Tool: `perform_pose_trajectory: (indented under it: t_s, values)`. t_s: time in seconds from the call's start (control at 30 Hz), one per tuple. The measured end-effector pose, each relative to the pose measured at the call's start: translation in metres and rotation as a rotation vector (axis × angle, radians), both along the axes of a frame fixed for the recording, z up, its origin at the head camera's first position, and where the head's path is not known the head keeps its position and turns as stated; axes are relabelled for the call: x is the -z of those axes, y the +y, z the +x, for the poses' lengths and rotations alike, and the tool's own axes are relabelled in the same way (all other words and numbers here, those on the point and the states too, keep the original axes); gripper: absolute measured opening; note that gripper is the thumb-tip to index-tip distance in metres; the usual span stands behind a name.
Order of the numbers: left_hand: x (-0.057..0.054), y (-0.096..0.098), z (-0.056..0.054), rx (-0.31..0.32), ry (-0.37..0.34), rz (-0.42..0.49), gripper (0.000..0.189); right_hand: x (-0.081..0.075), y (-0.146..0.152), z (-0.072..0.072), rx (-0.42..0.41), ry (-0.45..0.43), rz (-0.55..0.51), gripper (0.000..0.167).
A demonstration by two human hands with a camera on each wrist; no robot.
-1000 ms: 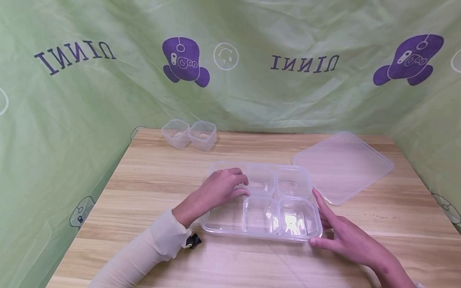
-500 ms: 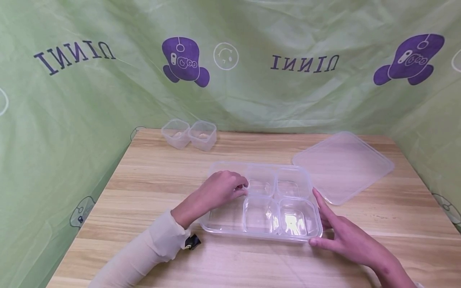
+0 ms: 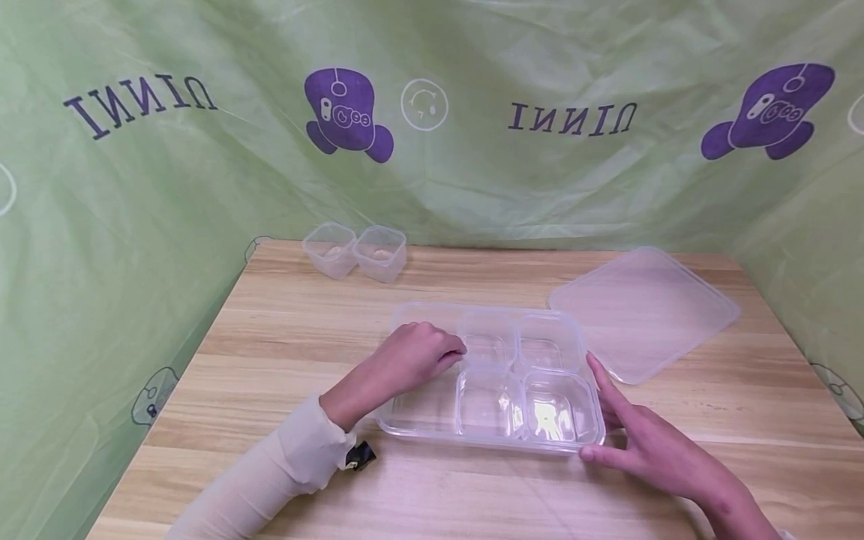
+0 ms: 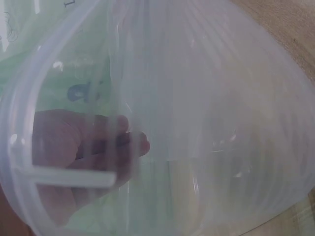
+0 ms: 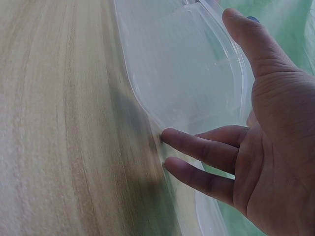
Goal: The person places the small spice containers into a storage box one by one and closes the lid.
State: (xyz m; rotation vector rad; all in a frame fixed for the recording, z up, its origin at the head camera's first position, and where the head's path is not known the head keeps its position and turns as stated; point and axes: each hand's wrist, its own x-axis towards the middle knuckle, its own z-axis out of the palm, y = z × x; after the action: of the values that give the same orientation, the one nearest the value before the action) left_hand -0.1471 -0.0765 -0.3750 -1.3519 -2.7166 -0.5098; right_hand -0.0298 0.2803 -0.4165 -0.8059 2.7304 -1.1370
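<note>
A large clear plastic box (image 3: 421, 433) stands on the table with several small clear square tubs in its middle and right part. My left hand (image 3: 421, 352) reaches over its left part, thumb and fingertips brought together at the left wall of the back middle tub (image 3: 491, 341), pinching it. In the left wrist view, the left fingers (image 4: 93, 142) show blurred through clear plastic. My right hand (image 3: 637, 439) rests against the box's right end, thumb at the front corner and fingers stretched along the side. In the right wrist view, its fingertips (image 5: 170, 135) are at the box's lower edge.
Two small clear tubs (image 3: 381, 255) stand side by side at the back left of the wooden table (image 3: 283, 330). A flat translucent lid (image 3: 648, 311) lies behind the box at the right. Green printed cloth (image 3: 432, 187) hangs around the table. A black clip (image 3: 361, 455) is by the left sleeve.
The left thumb and fingertips have come together at the tub's wall, where a gap showed between them before. The left hand has dipped slightly. The right hand and box have stayed put.
</note>
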Motion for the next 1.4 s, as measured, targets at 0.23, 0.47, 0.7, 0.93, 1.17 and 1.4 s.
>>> perform_pose_trajectory:
  t_s: [0.23, 0.47, 0.7, 0.93, 1.17, 1.4]
  values:
    - [-0.001, 0.0, 0.001, 0.0, 0.016, -0.002, 0.008, -0.001, -0.001, 0.0, 0.016, -0.011, 0.017, 0.119]
    - [-0.001, -0.001, 0.0, 0.021, 0.015, -0.01, 0.011, -0.001, -0.001, 0.0, 0.029, -0.015, 0.022, 0.119]
    - [-0.004, -0.003, -0.001, 0.003, -0.008, 0.002, 0.019, 0.0, -0.001, -0.001, 0.012, 0.0, 0.006, 0.119]
    - [-0.007, -0.007, -0.001, -0.025, 0.008, -0.013, 0.022, 0.0, -0.001, -0.001, 0.013, 0.002, 0.007, 0.119]
    - [-0.008, -0.011, 0.001, -0.047, 0.049, -0.018, 0.025, 0.0, -0.001, -0.001, 0.013, 0.003, 0.009, 0.119]
    - [-0.014, -0.019, 0.001, -0.083, 0.109, 0.001, 0.027, 0.001, -0.001, 0.001, 0.015, 0.0, 0.011, 0.12]
